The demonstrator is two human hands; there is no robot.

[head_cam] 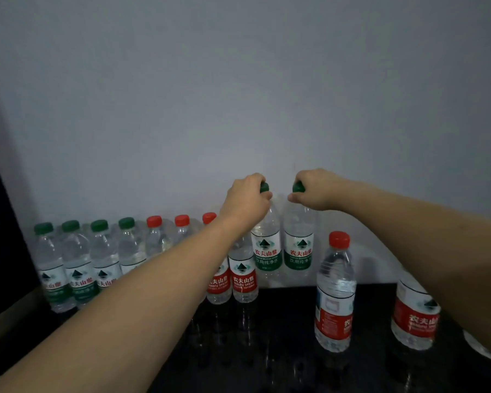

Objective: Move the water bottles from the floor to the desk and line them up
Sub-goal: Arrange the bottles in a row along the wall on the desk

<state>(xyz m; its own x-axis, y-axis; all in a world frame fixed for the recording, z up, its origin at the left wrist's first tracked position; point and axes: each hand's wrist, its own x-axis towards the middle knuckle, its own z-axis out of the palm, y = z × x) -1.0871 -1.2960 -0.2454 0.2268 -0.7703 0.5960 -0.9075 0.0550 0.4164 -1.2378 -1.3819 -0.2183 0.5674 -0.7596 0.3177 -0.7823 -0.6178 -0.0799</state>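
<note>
Now each hand, left hand (245,201) and right hand (315,191), grips a green-capped bottle (267,245) by its neck, seemingly lowering both to the desk (281,336); next, set them flush with the row.

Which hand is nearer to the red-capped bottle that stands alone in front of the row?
The right hand. It grips a green cap above and behind the lone red-capped bottle; the left hand is farther left.

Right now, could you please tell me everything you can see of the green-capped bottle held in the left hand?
The green-capped bottle is clear plastic, seemingly full of water, with a white and green label bearing a mountain logo and Chinese characters. The left hand grips its neck and cap from above. It hangs upright, its base above the dark desk, close beside a matching bottle held by the right hand.
</note>
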